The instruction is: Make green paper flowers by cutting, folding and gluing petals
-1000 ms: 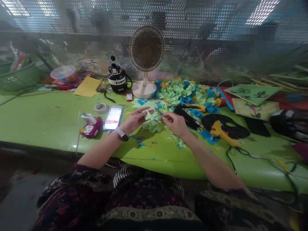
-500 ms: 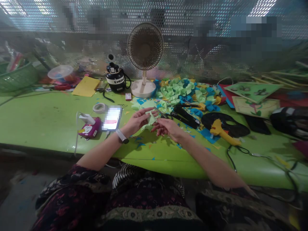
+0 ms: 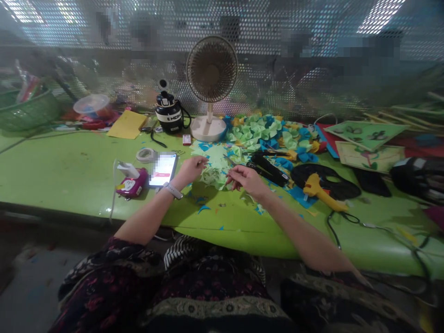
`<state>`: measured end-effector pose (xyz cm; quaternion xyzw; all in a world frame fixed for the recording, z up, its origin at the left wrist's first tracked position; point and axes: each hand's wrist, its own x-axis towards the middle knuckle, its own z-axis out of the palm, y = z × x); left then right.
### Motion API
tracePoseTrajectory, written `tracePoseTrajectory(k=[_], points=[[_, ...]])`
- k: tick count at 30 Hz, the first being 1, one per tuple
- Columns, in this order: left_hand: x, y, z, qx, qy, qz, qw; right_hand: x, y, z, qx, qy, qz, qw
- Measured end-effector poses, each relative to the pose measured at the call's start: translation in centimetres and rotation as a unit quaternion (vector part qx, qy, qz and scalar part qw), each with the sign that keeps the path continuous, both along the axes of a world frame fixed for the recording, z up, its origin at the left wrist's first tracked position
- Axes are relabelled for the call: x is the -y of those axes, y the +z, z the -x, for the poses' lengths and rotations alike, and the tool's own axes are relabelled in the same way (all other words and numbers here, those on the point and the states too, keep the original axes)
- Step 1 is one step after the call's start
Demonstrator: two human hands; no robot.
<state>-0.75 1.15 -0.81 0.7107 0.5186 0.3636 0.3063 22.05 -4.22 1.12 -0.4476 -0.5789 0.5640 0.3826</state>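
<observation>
My left hand is over the left side of a heap of pale green paper scraps, its fingers curled together. Anything between those fingertips is too small to make out. On the heap's right side is my right hand, thumb and fingers pinched; what they hold, if anything, is hidden. Just behind this hand a pair of scissors shows its blades pointing to the far left; I cannot tell whether the hand touches it. A black stapler lies to the right. Farther back is a pile of folded green, blue and yellow paper pieces.
A phone, a tape roll and a purple device with a white plug stand left. Behind are a fan and a black bottle. A yellow glue gun and its cable lie right.
The pale green paper piece that was between my hands no longer shows in them. My left hand has drawn back to the left, and the gap between the hands is wider.
</observation>
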Motion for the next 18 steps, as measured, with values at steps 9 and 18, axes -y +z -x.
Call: tracePoseTrajectory(k=[9, 18], points=[[1.9, 1.6, -1.1, 0.009, -0.136, -0.196, 0.971, 0.2, 0.5, -0.8, 0.401, 0.041, -0.272, 0.874], [2.1, 0.9, -1.3, -0.117, -0.179, -0.354, 0.911, 0.9, 0.3, -0.6, 0.545, 0.004, -0.372, 0.751]])
